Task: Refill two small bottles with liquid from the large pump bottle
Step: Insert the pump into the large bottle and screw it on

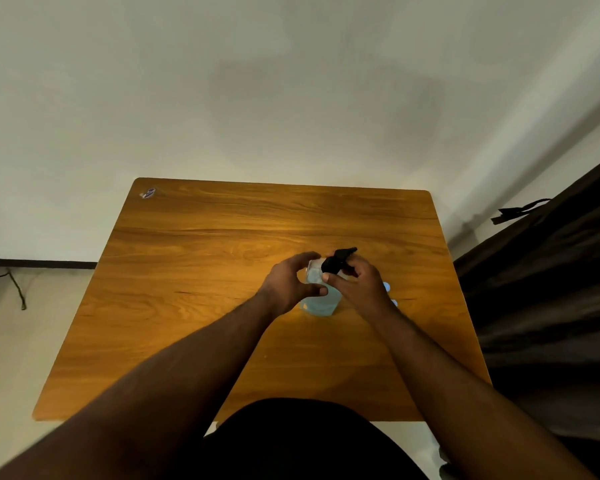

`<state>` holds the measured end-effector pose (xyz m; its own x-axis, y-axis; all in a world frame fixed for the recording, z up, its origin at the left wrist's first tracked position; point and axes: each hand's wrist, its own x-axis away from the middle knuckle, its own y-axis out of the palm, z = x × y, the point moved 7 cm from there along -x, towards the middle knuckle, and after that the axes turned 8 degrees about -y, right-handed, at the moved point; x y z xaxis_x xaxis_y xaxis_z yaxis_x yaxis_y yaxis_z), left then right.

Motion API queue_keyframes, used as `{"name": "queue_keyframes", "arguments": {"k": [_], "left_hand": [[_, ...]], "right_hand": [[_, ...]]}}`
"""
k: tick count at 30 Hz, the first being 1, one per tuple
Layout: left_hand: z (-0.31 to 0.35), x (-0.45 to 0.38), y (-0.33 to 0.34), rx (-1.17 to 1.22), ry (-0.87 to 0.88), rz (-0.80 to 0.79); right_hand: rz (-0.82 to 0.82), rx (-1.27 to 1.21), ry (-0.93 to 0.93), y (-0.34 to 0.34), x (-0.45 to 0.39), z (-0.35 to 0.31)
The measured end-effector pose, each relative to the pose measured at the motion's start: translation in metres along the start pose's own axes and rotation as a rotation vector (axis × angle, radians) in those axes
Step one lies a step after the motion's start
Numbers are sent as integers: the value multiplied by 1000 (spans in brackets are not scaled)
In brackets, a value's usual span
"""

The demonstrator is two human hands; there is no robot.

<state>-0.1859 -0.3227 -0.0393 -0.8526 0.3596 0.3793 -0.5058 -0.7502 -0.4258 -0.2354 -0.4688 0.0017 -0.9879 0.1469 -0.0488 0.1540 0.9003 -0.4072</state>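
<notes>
Pump bottle [317, 301], large and clear with pale blue liquid inside, stood upright on the wooden tabletop [201, 271], right of centre, its long axis vertical. Its black pump head [336, 260] sat at the top, tilted, with the spout pointing away from the person and to the right. The left hand [290, 284] was wrapped around the bottle's upper body from the left, thumb across the near side. The right hand [359, 289] was closed on the pump head and collar from the right, its thumb just beside the left thumb. Two small pale blue shapes [388, 287] peeked out just beyond the right hand on the tabletop; too hidden to tell what they were. A small sticker [148, 193] lay at the far left corner.
</notes>
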Motion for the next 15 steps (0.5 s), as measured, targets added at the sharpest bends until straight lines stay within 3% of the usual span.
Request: {"name": "queue_keyframes", "arguments": {"k": [8,15], "left_hand": [[-1,0,1,16,-12,-21],[-1,2,0,23,-19,-17]], "right_hand": [[38,286,-222,-3,-3,-19],[-25,280,-139,-2,-6,-13]]}}
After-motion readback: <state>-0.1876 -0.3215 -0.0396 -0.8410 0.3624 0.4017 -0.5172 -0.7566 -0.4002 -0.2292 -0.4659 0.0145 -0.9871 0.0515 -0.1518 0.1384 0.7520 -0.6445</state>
